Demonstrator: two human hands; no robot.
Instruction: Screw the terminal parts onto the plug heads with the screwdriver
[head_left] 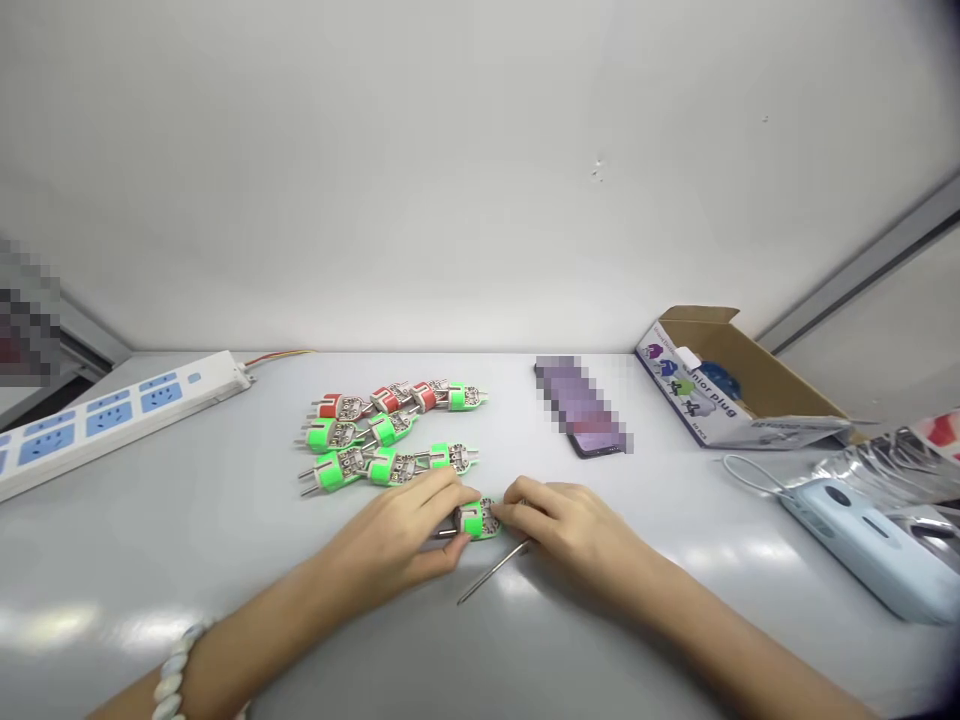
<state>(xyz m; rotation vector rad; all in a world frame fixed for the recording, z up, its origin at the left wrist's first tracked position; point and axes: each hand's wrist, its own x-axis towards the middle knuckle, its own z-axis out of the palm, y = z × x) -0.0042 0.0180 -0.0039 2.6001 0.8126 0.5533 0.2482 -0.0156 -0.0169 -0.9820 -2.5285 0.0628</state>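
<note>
Between the thumb and fingers of my left hand [421, 520] is an opened green-and-white electrical plug [471, 519], lying on the table with its pins to the left and its inner contacts facing up. My right hand [559, 515] is closed, its thumb and index fingertips touching the right end of this plug. Whether a small part is pinched there I cannot make out. From under the right hand a screwdriver [491, 574] sticks out, its metal shaft slanting down to the left; the curled fingers hide its handle. Several opened green plugs [390, 428] and red plugs [390, 398] lie behind the left hand.
A white power strip [124, 415] with blue sockets lies at the left. Behind the hands is a phone [592, 420], partly blurred. An open cardboard box [705, 425] stands at the back right, near a pale blue device [862, 545] with a cord and clear plastic packaging [892, 465].
</note>
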